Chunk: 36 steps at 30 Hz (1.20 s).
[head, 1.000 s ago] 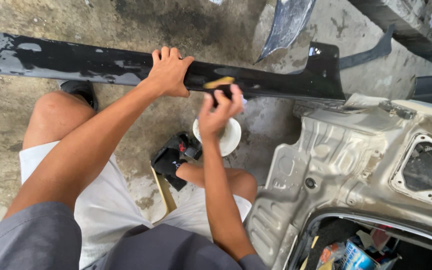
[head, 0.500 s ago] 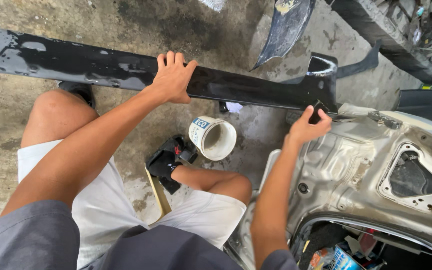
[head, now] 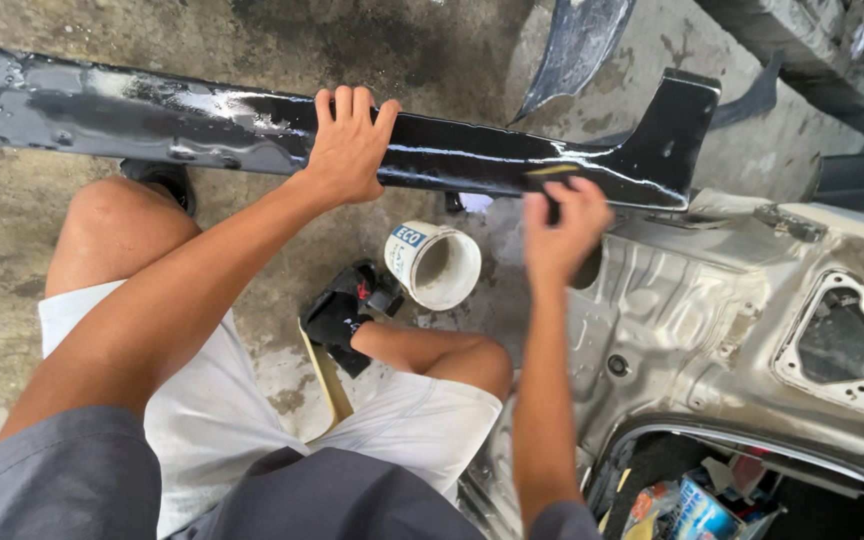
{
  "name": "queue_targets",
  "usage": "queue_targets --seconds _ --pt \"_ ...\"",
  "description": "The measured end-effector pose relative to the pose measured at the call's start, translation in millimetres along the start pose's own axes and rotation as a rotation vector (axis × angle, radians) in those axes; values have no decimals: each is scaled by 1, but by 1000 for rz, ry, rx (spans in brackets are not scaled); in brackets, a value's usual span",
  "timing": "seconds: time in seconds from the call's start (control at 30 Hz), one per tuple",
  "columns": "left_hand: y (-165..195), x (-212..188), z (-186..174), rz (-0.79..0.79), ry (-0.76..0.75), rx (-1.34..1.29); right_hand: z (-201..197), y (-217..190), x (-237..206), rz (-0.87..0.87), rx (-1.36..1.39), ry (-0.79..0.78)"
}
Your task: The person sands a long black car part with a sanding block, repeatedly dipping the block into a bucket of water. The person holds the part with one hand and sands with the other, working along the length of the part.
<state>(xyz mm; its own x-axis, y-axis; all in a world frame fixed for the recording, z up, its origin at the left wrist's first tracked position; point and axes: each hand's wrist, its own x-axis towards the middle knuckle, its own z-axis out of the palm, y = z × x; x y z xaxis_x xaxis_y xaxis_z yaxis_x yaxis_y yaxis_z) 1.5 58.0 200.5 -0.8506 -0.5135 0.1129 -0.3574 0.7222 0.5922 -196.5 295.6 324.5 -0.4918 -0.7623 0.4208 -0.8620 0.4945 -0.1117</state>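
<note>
Bracing left hand [head: 348,150] atop black panel [head: 202,125], right hand [head: 564,228] rubbing its end

Open concrete floor [head: 252,30] at twelve o'clock, beyond the long black panel [head: 152,120], which bars the way from nine to two o'clock. Left hand [head: 347,150] clamped over its top edge at eleven; right hand [head: 564,228] blurred against it at one. White tub [head: 435,265] just below the gap between both hands. Grey car body [head: 732,330] blocking three to five o'clock. Knees crowding the near side.
</note>
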Motion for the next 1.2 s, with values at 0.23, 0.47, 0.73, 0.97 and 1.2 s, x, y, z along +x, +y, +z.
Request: queue_targets --seconds 0.23,0.47,0.73,0.97,1.2 --pt "4 -4 -6 7 17 45 -21 69 16 179 -197 222" --pt "6 -8 -3 18 33 119 52 -109 -37 36 200 -139" --pt "8 -11 -2 41 14 158 -33 47 14 142 -95 15" --pt "7 -11 -2 -2 -34 167 14 -34 -7 24 -116 -12" --pt "7 -11 2 27 24 125 53 -125 -38 44 297 -232"
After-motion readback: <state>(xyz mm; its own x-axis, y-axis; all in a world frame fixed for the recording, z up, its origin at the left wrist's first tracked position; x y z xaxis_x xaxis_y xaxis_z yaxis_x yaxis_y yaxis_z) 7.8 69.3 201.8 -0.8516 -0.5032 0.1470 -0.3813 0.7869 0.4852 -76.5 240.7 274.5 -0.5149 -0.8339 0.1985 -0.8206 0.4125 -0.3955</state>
